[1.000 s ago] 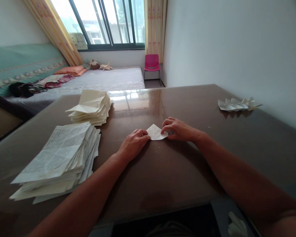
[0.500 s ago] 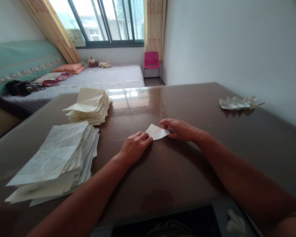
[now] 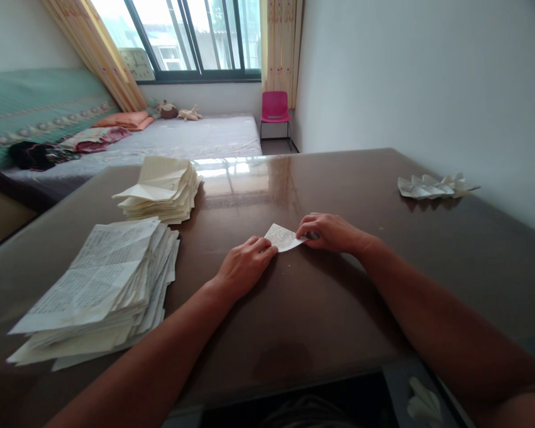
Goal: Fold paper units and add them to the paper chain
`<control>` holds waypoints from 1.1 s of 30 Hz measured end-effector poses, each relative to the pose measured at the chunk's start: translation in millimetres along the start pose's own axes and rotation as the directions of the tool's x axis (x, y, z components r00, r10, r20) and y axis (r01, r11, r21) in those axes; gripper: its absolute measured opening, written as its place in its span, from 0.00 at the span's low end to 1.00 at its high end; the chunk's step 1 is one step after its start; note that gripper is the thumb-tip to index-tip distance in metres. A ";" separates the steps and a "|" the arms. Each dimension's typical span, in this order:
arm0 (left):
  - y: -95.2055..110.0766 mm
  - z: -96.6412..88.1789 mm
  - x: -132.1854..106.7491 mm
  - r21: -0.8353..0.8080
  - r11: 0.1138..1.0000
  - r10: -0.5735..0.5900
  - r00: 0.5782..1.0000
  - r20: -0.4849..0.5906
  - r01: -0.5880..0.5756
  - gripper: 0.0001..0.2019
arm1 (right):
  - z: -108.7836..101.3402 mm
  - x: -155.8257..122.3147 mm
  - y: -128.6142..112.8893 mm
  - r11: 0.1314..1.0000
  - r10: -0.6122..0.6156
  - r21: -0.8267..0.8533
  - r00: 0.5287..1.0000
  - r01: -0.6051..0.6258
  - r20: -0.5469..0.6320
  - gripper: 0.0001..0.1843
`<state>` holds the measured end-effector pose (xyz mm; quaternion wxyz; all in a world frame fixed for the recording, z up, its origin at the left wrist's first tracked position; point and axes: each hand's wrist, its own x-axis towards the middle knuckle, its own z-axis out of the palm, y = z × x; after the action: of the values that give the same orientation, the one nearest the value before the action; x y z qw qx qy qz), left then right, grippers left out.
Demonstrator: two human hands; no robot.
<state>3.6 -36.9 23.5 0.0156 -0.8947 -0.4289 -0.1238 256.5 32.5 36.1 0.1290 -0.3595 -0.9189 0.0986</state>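
A small folded piece of paper point(image 3: 283, 238) with writing on it lies on the brown table point(image 3: 321, 309), between my two hands. The fingers of my left hand point(image 3: 248, 263) are closed on its left corner and press it to the tabletop. At its right corner, my right hand point(image 3: 327, 232) pinches the paper between thumb and fingers. A stack of written sheets point(image 3: 93, 279) lies left of my left forearm, with a second stack of yellowish paper point(image 3: 160, 187) behind it.
Several folded paper pieces point(image 3: 432, 187) sit in a row near the table's right edge, by the wall. Past the table are a bed point(image 3: 214, 134) and a pink chair point(image 3: 274, 107). Some pale crumpled paper point(image 3: 423, 404) lies below the table's front edge.
My right hand's fingers have closed on the right corner of the folded paper; they were more spread before. The left hand stays on the left corner.
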 end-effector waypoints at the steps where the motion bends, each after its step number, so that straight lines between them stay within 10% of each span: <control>1: -1.1 -0.2 -0.2 -0.025 1.000 -0.012 1.000 -0.017 0.011 0.11 | 0.1 -0.4 1.3 1.000 0.000 0.000 1.000 0.000 -0.001 0.09; 20: -25.3 8.8 8.5 -0.331 0.840 -0.455 0.891 0.001 0.429 0.13 | 12.0 5.8 12.3 0.910 0.211 0.352 0.975 -0.220 0.062 0.16; 33: -22.6 11.4 14.1 -0.185 0.877 -0.457 0.889 -0.040 0.443 0.12 | 11.4 13.3 -5.1 0.912 0.396 0.084 0.916 -0.401 0.072 0.13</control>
<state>-3.0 -10.3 14.0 -0.0727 -0.7627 -0.6116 -0.1973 240.3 36.9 28.9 0.0991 -0.5297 -0.8236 0.1770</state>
